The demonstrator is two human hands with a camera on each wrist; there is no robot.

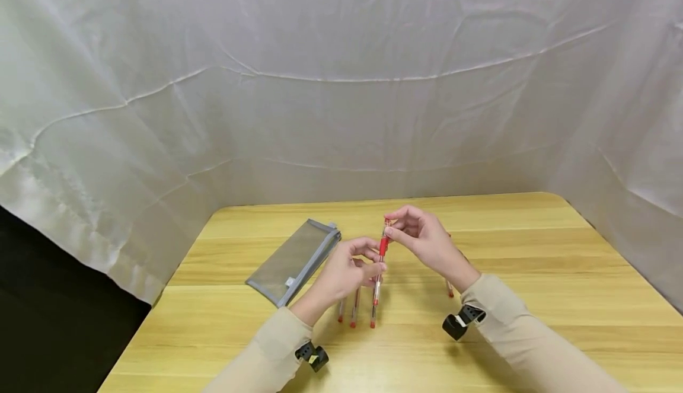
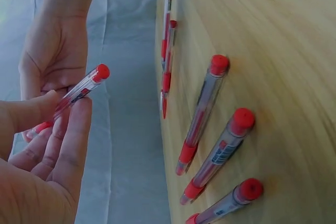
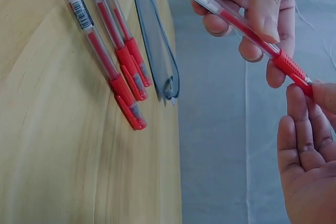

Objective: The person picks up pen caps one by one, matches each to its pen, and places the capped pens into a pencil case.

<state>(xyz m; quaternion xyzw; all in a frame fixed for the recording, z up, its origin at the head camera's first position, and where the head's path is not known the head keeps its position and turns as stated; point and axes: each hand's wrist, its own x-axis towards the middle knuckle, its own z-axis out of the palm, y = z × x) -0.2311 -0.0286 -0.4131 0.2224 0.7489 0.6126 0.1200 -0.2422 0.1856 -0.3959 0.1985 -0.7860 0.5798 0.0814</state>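
Note:
Both hands hold one red gel pen (image 1: 383, 246) in the air above the wooden table (image 1: 533, 274). My left hand (image 1: 373, 265) pinches its clear barrel (image 2: 79, 92) between thumb and fingers. My right hand (image 1: 392, 230) pinches the red grip end (image 3: 294, 69) with its fingertips (image 3: 302, 103), palm up. Three more red pens (image 1: 354, 310) lie side by side on the table just under the hands, and they also show in the right wrist view (image 3: 100, 51). A further red pen (image 1: 450, 289) lies partly hidden behind my right wrist.
A grey mesh zip pouch (image 1: 296, 259) lies flat on the table left of the hands, its edge beside the three pens (image 3: 155, 40). White cloth (image 1: 341, 85) walls in the back and sides. The table's left edge drops into darkness.

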